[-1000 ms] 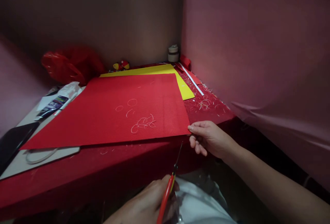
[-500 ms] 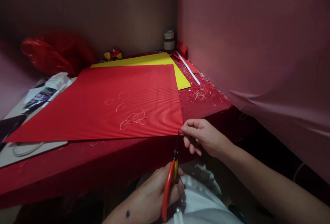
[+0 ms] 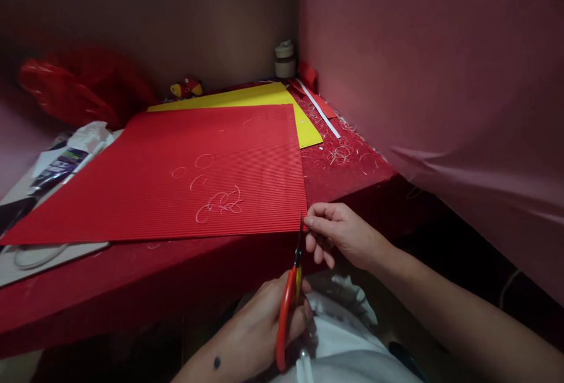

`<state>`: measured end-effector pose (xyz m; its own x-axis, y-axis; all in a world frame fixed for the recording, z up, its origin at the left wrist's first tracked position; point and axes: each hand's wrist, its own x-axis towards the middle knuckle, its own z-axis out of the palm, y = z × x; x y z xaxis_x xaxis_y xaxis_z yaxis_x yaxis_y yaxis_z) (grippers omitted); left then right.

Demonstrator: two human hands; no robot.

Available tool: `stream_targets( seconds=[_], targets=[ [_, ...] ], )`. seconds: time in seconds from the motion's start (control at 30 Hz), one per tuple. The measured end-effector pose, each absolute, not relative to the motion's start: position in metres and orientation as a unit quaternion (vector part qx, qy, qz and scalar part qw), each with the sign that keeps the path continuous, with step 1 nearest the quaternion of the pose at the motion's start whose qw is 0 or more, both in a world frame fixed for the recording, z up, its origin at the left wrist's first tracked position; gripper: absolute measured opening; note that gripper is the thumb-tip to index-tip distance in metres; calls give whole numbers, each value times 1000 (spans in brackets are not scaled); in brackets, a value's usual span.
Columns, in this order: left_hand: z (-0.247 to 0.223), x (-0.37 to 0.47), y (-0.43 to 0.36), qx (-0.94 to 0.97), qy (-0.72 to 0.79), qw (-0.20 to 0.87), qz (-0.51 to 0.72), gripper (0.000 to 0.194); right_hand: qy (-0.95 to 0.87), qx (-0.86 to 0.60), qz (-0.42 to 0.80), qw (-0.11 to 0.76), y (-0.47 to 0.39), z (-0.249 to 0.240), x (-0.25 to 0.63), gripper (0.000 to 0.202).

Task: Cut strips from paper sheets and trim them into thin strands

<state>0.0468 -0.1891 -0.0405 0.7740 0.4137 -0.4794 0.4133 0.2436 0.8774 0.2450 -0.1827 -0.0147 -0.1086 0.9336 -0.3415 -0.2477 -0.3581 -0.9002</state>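
A large red corrugated sheet (image 3: 247,142) lies on the table with its near edge at the table's front. Several thin, pale curled strands (image 3: 222,201) rest on it. My left hand (image 3: 279,315) is closed on a pair of scissors (image 3: 285,318) with orange-red and yellow handles. The thin, dark blades point upward at the sheet's near right corner and look closed or nearly so. At that corner, my right hand (image 3: 335,231) pinches the sheet's edge between thumb and forefinger, its other fingers curled below. Whether a loose strand is in the pinch is too small to tell.
Under the red sheet lies a yellow sheet (image 3: 308,130). A white strip (image 3: 319,110) and tangled strands (image 3: 341,155) lie on the red-covered table (image 3: 348,180). Further back are a lidded jar (image 3: 285,61) and a red plastic bag (image 3: 83,83). Pink cloth (image 3: 432,66) hangs at right.
The view has shifted slightly, so the sheets and table sit a little further left. Both hands and the scissors keep nearly the same place at the sheet's corner.
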Motion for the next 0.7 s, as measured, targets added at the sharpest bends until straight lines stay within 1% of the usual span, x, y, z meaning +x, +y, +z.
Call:
stream_targets(
  seconds=[0.17,0.4,0.6,0.7],
  targets=[
    [-36,45,-187,655,343,673,10,30,-346,-499,659,445,-182,-13,245,20],
    [-22,54,-187,666,374,644,-39,28,-344,-526,650,426,-183,-9,243,13],
    [-32,53,-192,654,380,653,29,28,-346,-537,640,427,-183,-11,241,15],
    [-30,56,-193,652,390,651,16,28,-352,-531,639,431,-184,-12,241,16]
  ],
)
